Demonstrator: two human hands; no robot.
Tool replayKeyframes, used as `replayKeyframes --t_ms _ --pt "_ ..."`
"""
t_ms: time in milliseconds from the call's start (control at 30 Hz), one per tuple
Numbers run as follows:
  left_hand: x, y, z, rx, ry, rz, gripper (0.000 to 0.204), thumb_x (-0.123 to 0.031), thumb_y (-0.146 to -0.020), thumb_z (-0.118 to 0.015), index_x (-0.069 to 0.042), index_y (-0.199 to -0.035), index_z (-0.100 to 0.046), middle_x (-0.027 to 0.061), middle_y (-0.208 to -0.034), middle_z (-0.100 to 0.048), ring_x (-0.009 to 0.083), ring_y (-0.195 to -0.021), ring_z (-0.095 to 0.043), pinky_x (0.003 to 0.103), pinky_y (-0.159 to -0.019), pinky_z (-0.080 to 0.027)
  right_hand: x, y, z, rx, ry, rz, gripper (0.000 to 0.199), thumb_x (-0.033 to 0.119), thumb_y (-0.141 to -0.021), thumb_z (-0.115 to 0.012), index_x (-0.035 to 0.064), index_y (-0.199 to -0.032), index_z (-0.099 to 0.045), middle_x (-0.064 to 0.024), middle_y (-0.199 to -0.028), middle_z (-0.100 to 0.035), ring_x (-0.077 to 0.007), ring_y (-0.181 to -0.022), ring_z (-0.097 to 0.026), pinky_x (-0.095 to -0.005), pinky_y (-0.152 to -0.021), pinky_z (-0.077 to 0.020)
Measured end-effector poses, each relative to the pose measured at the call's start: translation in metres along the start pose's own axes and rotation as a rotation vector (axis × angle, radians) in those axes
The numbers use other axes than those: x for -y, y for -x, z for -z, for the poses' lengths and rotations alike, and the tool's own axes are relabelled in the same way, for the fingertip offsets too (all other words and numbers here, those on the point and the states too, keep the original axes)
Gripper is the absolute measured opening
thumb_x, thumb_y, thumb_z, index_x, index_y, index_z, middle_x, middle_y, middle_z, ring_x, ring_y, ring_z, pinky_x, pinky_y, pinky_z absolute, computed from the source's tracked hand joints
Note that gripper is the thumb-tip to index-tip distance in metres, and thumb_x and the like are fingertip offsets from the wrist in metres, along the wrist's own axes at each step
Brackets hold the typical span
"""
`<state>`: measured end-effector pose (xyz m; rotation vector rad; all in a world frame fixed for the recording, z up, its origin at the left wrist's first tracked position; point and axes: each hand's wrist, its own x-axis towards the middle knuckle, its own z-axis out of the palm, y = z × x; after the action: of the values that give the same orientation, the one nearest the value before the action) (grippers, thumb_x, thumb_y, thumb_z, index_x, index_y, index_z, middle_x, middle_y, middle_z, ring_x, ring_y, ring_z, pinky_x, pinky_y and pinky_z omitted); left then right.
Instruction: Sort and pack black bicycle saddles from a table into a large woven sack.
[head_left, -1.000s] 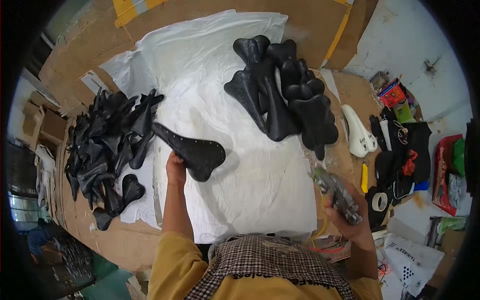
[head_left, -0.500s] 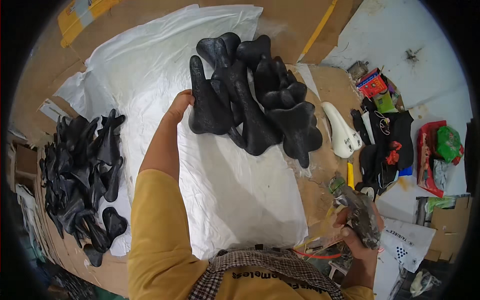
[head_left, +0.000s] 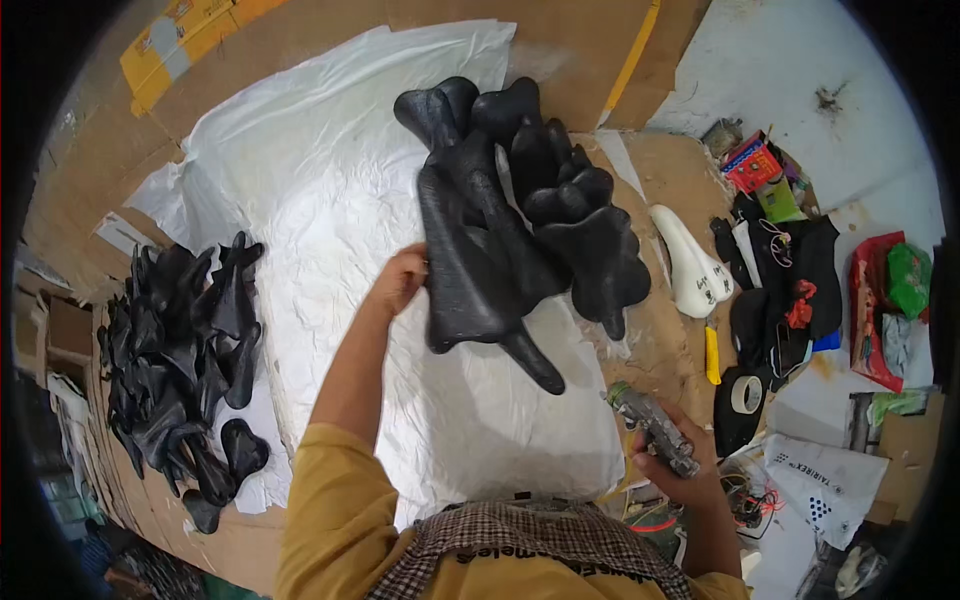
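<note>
A black bicycle saddle (head_left: 466,285) is lifted in front of a heap, its wide end toward me. My left hand (head_left: 401,279) grips its left edge, with the fingertips partly hidden behind it. To the right, my right hand (head_left: 686,452) is closed around a grey, cylinder-shaped tool (head_left: 655,428) with a greenish front end, which looks wrapped in clear plastic. The tool's front points up and left, apart from the saddle. Behind the held saddle, several more black saddles (head_left: 590,250) lie heaped on white sheeting (head_left: 330,220).
A second heap of black saddle pieces (head_left: 185,360) lies at the left. On the right are a white saddle (head_left: 690,262), a yellow-handled cutter (head_left: 712,355), a tape roll (head_left: 746,394), black cloth (head_left: 815,275) and a red bag (head_left: 870,310). Cardboard (head_left: 570,50) backs the table.
My left hand has drawn the saddle from the heap toward me and right. My right hand has brought the tool up and left, closer to the saddle.
</note>
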<state>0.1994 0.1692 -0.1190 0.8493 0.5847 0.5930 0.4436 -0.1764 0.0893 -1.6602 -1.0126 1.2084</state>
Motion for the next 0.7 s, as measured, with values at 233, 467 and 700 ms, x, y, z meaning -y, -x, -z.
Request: replayKeyframes --t_ms 233,467,700 --pt "0.022 -0.036 -0.074 -0.044 -0.066 0.203 0.018 -0.008 -0.061 -0.055 -0.008 -0.079 -0.059 0.0011 -0.081 -0.057 0.0148 -0.077 -0.050 0.023 -0.077 -0.037 -0.018 0.024 0.006 -0.033 0.012 0.037 0.057 0.002 -0.075 -0.067 -0.0031 -0.126 -0.041 -0.0032 -0.088 -0.055 -0.0091 -0.081 -0.053 -0.0241 -0.073 -0.0454" --pt "-0.001 0.050 -0.010 -0.298 -0.193 -0.095 0.016 -0.002 -0.062 -0.057 -0.013 -0.062 -0.045 -0.0062 -0.065 -0.043 0.0072 -0.061 -0.041 0.021 -0.057 -0.034 -0.028 0.032 0.008 -0.054 0.053 0.086 0.058 0.004 -0.075 -0.068 -0.0030 -0.126 -0.041 -0.0040 -0.087 -0.056 -0.0100 -0.081 -0.054 -0.0246 -0.074 -0.0450" --pt "-0.079 0.247 0.157 -1.115 0.193 -0.594 0.027 -0.025 -0.077 -0.063 -0.005 -0.093 -0.059 0.0079 -0.088 -0.059 0.0202 -0.085 -0.056 0.034 -0.081 -0.044 -0.029 0.037 0.003 0.053 0.058 0.084 0.061 0.004 -0.075 -0.067 -0.0017 -0.128 -0.040 -0.0040 -0.093 -0.055 -0.0095 -0.083 -0.053 -0.0239 -0.076 -0.0445"
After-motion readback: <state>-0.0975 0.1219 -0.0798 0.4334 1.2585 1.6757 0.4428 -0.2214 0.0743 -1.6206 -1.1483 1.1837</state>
